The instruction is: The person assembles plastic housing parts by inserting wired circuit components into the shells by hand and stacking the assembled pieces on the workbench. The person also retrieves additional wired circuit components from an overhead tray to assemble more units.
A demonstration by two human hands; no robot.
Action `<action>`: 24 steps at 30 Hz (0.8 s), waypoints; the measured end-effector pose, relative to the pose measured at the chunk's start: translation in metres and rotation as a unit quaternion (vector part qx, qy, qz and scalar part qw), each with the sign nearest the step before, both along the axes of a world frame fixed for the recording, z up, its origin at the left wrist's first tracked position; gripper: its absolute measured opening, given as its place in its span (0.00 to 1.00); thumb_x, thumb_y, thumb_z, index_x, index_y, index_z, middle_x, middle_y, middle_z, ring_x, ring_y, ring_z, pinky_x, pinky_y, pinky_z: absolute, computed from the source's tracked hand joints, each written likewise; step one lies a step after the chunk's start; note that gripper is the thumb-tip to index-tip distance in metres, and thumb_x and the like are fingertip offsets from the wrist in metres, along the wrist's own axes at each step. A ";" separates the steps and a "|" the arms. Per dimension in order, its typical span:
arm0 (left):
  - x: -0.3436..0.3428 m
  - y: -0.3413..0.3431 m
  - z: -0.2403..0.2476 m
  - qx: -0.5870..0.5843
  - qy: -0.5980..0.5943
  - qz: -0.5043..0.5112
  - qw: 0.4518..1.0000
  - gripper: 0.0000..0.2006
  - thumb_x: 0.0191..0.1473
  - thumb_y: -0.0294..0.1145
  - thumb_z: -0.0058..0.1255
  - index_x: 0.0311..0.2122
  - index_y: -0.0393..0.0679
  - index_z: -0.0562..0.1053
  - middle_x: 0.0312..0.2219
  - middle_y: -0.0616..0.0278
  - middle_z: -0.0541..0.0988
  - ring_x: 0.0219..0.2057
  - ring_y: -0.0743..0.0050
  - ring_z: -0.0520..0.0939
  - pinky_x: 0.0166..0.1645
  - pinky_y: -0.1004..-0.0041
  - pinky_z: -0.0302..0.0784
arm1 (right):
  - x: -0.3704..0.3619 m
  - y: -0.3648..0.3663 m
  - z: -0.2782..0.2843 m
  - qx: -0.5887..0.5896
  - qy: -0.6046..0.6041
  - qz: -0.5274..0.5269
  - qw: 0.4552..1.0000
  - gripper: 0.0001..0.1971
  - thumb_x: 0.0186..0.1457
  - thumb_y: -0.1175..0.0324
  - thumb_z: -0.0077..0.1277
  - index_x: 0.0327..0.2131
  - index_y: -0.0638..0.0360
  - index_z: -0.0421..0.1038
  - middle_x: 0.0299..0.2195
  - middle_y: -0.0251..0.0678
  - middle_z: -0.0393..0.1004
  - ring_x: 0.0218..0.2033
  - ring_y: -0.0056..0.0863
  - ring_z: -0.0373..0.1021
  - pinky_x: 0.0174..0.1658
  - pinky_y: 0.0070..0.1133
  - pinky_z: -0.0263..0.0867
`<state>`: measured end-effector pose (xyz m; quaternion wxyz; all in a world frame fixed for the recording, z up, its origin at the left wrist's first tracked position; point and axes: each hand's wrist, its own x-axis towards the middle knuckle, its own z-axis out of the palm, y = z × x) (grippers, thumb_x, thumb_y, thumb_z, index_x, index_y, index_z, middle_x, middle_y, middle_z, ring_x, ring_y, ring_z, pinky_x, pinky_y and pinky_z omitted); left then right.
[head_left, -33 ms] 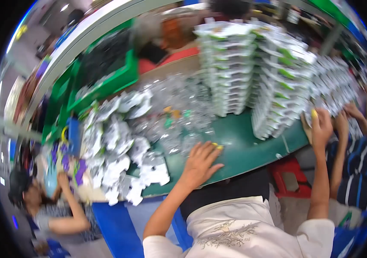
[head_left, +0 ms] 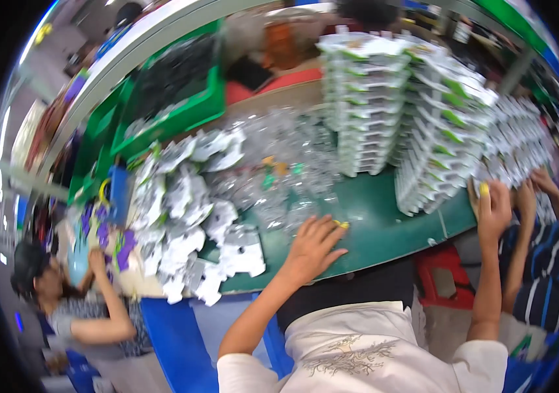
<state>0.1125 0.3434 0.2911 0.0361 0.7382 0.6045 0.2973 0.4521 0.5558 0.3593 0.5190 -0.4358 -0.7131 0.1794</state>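
My left hand point(head_left: 315, 249) lies palm down on the green table point(head_left: 378, 236), fingers spread, with yellow covers on some fingertips. Just beyond it is a spread of clear plastic pieces point(head_left: 292, 157). To its left lies a loose heap of white, irregularly shaped parts point(head_left: 181, 216) with green bits. My right hand point(head_left: 494, 213) is raised at the table's right end, beside a tall stack of white and green parts point(head_left: 440, 144). Its fingers are curled, one yellow-tipped finger pointing up; whatever they may hold is hidden.
A second stack point(head_left: 368, 105) stands farther back. Green bins point(head_left: 217, 92) of dark pieces sit at the far left. Another person's hands point(head_left: 529, 193) are close to my right hand; a person point(head_left: 90, 314) works at left. A red stool point(head_left: 446, 275) is beneath the table edge.
The view has turned slightly, so the table and stacks sit a little farther right. My right hand is slightly lower against the stack. My left hand stays flat on the table.
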 end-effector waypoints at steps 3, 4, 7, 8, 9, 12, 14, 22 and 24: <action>-0.003 -0.010 -0.010 0.023 -0.010 0.018 1.000 0.21 0.51 0.33 0.60 0.51 0.43 0.73 0.41 0.59 0.75 0.52 0.60 0.74 0.62 0.55 0.62 | -0.060 -0.071 0.019 0.089 -0.120 0.152 0.977 0.08 0.50 0.80 0.58 0.36 0.63 0.75 0.30 0.36 0.78 0.29 0.22 0.74 0.34 0.18 0.71; -0.004 -0.013 -0.009 0.026 -0.008 0.024 0.999 0.20 0.51 0.32 0.59 0.50 0.43 0.73 0.41 0.60 0.75 0.52 0.60 0.74 0.62 0.56 0.62 | -0.095 -0.085 0.028 0.106 -0.134 0.229 0.958 0.09 0.47 0.81 0.59 0.35 0.62 0.76 0.30 0.37 0.78 0.27 0.25 0.75 0.31 0.18 0.71; -0.008 -0.022 -0.011 0.038 -0.006 0.044 0.998 0.19 0.51 0.30 0.58 0.50 0.43 0.74 0.42 0.60 0.75 0.52 0.60 0.74 0.62 0.56 0.62 | -0.195 -0.099 0.018 -0.019 -0.088 0.384 0.919 0.08 0.49 0.80 0.59 0.36 0.63 0.77 0.29 0.37 0.76 0.25 0.24 0.71 0.28 0.19 0.67; -0.011 -0.025 -0.012 0.048 -0.004 0.055 0.997 0.19 0.51 0.29 0.58 0.50 0.43 0.74 0.42 0.60 0.75 0.52 0.60 0.74 0.63 0.57 0.61 | -0.227 -0.094 0.007 -0.011 -0.087 0.383 0.919 0.07 0.50 0.79 0.58 0.35 0.63 0.77 0.29 0.36 0.76 0.25 0.25 0.71 0.28 0.19 0.67; -0.012 -0.027 -0.011 0.052 -0.006 0.053 0.997 0.19 0.51 0.29 0.58 0.50 0.43 0.74 0.42 0.60 0.75 0.52 0.60 0.74 0.63 0.57 0.61 | -0.256 -0.085 -0.003 -0.002 -0.085 0.381 0.921 0.06 0.51 0.78 0.58 0.35 0.62 0.77 0.29 0.36 0.76 0.25 0.25 0.71 0.28 0.19 0.67; -0.015 -0.037 -0.013 0.061 -0.016 0.092 0.994 0.19 0.50 0.27 0.58 0.50 0.44 0.74 0.43 0.60 0.76 0.53 0.60 0.73 0.63 0.57 0.61 | -0.334 -0.041 -0.027 0.017 -0.109 0.311 0.944 0.06 0.52 0.72 0.55 0.34 0.61 0.77 0.29 0.44 0.76 0.28 0.43 0.74 0.32 0.32 0.69; -0.013 -0.037 -0.019 0.095 -0.030 0.135 0.986 0.18 0.48 0.26 0.60 0.47 0.44 0.75 0.44 0.59 0.76 0.54 0.57 0.72 0.61 0.55 0.62 | -0.371 -0.007 -0.040 0.003 -0.139 0.251 0.958 0.07 0.52 0.68 0.54 0.32 0.61 0.78 0.30 0.47 0.77 0.31 0.47 0.75 0.34 0.36 0.70; -0.018 -0.042 -0.009 0.135 -0.074 0.186 0.971 0.18 0.46 0.21 0.56 0.45 0.41 0.76 0.45 0.55 0.75 0.54 0.55 0.72 0.60 0.57 0.65 | -0.411 0.017 -0.047 -0.048 -0.129 0.176 0.975 0.14 0.54 0.61 0.49 0.28 0.61 0.79 0.25 0.49 0.79 0.28 0.46 0.77 0.34 0.35 0.72; -0.020 -0.042 -0.013 0.149 -0.083 0.200 0.965 0.18 0.45 0.21 0.56 0.45 0.41 0.76 0.45 0.55 0.75 0.53 0.55 0.73 0.59 0.57 0.67 | -0.399 0.010 -0.031 -0.225 0.059 0.229 0.945 0.14 0.60 0.64 0.43 0.38 0.63 0.74 0.32 0.45 0.80 0.30 0.37 0.78 0.30 0.28 0.72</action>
